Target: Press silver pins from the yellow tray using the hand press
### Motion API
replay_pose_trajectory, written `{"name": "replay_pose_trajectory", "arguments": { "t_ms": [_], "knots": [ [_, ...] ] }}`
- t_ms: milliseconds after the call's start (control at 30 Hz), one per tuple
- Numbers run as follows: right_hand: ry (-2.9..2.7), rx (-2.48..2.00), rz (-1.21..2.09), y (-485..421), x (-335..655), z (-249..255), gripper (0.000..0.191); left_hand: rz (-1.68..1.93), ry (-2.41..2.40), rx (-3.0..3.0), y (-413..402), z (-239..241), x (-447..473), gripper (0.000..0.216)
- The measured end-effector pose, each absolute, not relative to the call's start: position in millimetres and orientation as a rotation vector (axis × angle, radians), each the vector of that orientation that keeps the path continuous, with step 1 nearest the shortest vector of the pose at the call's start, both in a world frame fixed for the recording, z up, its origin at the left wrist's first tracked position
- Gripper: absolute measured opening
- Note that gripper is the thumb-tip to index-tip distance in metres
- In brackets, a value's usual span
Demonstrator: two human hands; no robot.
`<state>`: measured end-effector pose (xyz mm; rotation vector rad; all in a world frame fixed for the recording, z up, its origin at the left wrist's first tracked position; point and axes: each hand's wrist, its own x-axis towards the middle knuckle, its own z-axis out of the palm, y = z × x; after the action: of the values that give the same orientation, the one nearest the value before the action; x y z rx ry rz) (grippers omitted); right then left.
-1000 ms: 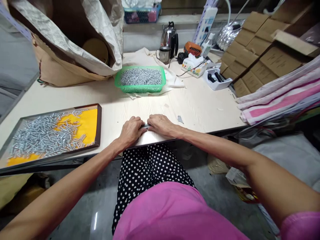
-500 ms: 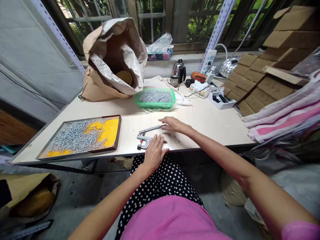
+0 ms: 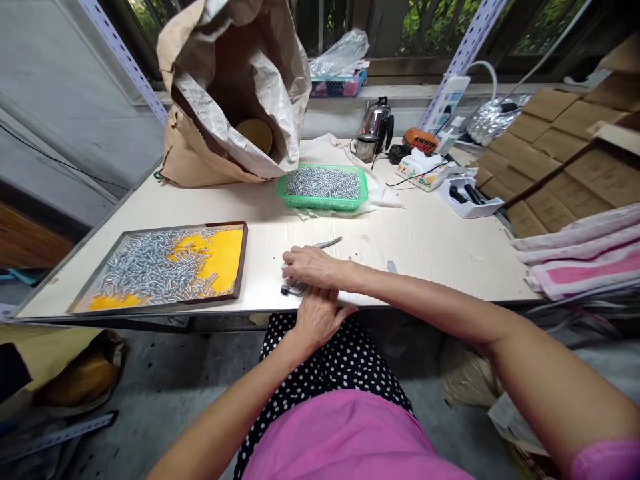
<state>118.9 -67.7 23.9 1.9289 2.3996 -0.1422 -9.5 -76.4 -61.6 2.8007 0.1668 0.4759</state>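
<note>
A metal hand press tool (image 3: 320, 245) lies on the pale table (image 3: 430, 247) near its front edge, with one long handle sticking out toward the back right. My right hand (image 3: 313, 267) lies over the tool's head with curled fingers. My left hand (image 3: 317, 313) rests at the table's front edge just below it, fingers tucked under the right hand and mostly hidden. A dark-framed tray (image 3: 170, 267) with a yellow bottom holds many small silver metal pieces at the left. A green basket (image 3: 324, 185) full of the same pieces stands behind.
A big brown paper sack (image 3: 235, 93) stands open at the back left. A kettle (image 3: 376, 123), a tissue box (image 3: 425, 175), a white holder (image 3: 469, 197) and a power strip sit at the back. Cardboard boxes (image 3: 565, 147) and folded striped cloth (image 3: 585, 257) crowd the right.
My right hand has moved left from the tool's handle onto its head. My left hand has slid back to the table edge beneath it. The camera has shifted slightly.
</note>
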Motion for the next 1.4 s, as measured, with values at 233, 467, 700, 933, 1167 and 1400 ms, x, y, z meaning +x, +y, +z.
{"name": "replay_pose_trajectory", "arguments": {
  "t_ms": [233, 467, 700, 933, 1167, 1400],
  "knots": [
    [2.457, 1.77, -0.079, -47.2, 98.7, 6.7, 0.02, 0.429, 0.214, 2.842, -79.9, -66.1, -13.2, 0.058],
    [2.558, 2.623, 0.095, -43.9, 111.9, 30.6, 0.01, 0.571, 0.19, 2.818, -85.1, -51.9, -19.3, 0.073],
    [2.243, 3.162, 1.033, -55.3, 230.2, 98.8, 0.02, 0.803, 0.663, 2.863, 32.4, 5.7, -79.9, 0.031],
    [2.004, 3.056, 0.457, -74.2, 248.9, 49.6, 0.045, 0.244, 1.19, 3.051, 156.8, 8.9, -103.6, 0.035],
    [2.179, 2.75, -0.43, -143.0, 126.7, -14.8, 0.025, 0.07, 1.017, 3.161, 180.5, 3.1, -85.4, 0.034],
    [1.96, 2.705, -0.471, -141.5, 120.5, -15.7, 0.016, 0.307, 0.917, 2.583, 113.5, 26.3, -69.9, 0.023]
  ]
}}
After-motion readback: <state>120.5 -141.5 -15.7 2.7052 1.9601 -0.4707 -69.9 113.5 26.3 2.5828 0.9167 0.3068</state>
